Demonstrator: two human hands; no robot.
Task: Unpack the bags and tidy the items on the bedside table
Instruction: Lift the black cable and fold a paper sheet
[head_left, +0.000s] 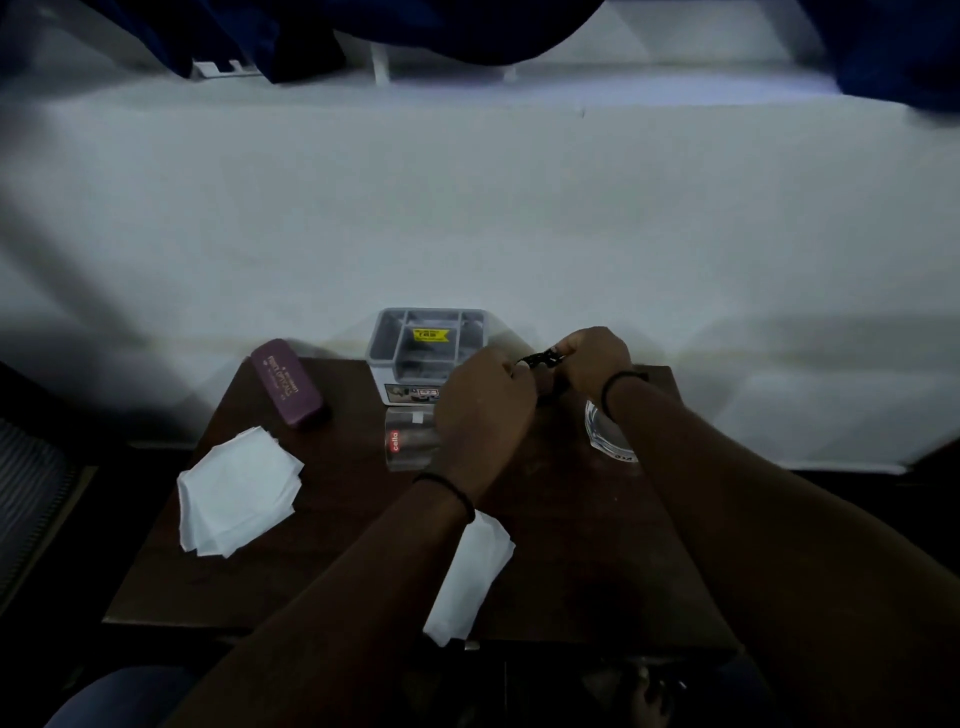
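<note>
Both hands meet over the back of the dark wooden bedside table. My left hand and my right hand are each shut on a small black object stretched between them; what it is stays unclear. Just behind them stands a grey compartment organizer with a yellow sticker. A clear glass tumbler with a red label lies partly under my left hand. A clear plastic bag lies under my right wrist.
A maroon spectacle case lies at the table's back left. Folded white tissues sit on the left, another white tissue near the front edge. A white bed runs behind the table. Dark blue cloth hangs above.
</note>
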